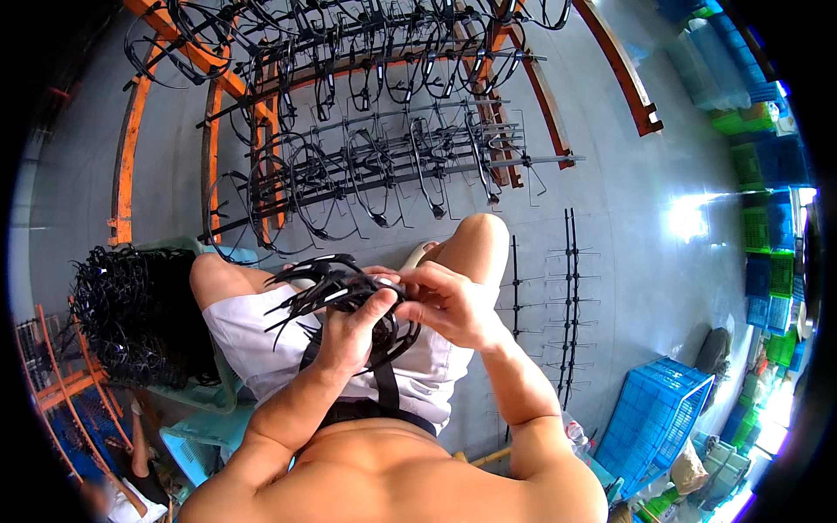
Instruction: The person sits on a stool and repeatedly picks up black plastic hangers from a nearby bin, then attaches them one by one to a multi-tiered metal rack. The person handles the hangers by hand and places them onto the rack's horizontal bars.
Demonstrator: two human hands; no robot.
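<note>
glossy black curved plastic strips (318,295), bundled above pale cloth shorts (251,333) — probably light, springy, slick; left hand (349,336) clasping them, right hand (452,307) pinching their right end. best gripped mid-bundle — thin tips may bend.

At four o'clock my feed shows me a blue crate (649,427) with a tan sack (690,471) just beside it; around three, stacked bins (757,228); toward eight, a co-worker (153,485) near an orange rack (70,384).
</note>
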